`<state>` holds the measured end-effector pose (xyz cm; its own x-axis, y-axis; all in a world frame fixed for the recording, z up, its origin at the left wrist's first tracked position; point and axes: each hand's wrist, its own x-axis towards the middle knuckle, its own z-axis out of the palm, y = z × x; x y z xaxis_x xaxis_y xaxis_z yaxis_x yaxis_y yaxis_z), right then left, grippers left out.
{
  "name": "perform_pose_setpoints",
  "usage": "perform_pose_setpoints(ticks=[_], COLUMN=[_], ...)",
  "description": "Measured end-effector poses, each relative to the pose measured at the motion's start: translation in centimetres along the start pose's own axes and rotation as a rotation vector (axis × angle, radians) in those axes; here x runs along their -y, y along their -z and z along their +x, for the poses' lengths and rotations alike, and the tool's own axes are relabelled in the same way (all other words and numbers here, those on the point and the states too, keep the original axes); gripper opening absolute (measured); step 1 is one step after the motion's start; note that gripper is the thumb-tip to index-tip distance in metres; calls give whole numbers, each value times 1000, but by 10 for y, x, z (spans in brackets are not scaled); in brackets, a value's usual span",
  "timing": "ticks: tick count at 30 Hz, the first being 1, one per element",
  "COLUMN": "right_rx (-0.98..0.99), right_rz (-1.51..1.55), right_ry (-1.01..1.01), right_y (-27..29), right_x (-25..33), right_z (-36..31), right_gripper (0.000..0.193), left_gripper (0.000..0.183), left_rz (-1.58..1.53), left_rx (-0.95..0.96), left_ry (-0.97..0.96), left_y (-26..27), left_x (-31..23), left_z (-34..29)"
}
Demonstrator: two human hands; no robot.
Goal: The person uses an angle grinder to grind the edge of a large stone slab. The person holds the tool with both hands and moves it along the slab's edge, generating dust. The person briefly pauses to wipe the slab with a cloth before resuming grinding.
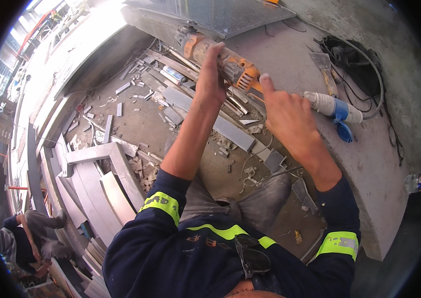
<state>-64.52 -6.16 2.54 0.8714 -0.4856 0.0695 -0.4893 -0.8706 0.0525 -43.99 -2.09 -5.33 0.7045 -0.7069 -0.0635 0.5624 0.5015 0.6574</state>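
Observation:
A dusty orange and grey angle grinder [232, 63] is held up in front of me, its head pointing away and to the left. My left hand [211, 77] is wrapped around the middle of its body, thumb on top. At the rear end my right hand [290, 113] grips the handle, one digit stretched along it; its other fingers are mostly hidden. The grinder's head [186, 31] is close to the edge of a grey panel [175, 17]; I cannot tell whether they touch.
On the concrete ledge at right lie a white and blue plug connector [339, 108] with a cable, a scraper [327, 74], a black bag [356, 59] and a plastic bottle [420, 182]. Offcuts and metal strips [232, 133] litter the floor. Another person [36, 233] is at lower left.

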Motion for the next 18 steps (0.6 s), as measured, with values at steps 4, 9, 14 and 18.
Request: perform_pose_setpoints(ticks=[4, 9, 14, 18], right_rx=[-12, -52, -53, -79], right_rz=[5, -46, -70, -71], right_ry=[25, 63, 74, 81], right_y=[-3, -2, 0, 0], right_x=[9, 20, 31, 36], right_z=[18, 37, 49, 55], right_gripper=[67, 56, 51, 50], left_gripper=[50, 47, 45, 44], left_rz=[0, 7, 32, 17], left_rx=[-30, 5, 3, 0], left_ry=[4, 13, 11, 23], left_y=[8, 18, 28, 32], left_x=[-11, -24, -34, -37], left_z=[16, 35, 47, 55])
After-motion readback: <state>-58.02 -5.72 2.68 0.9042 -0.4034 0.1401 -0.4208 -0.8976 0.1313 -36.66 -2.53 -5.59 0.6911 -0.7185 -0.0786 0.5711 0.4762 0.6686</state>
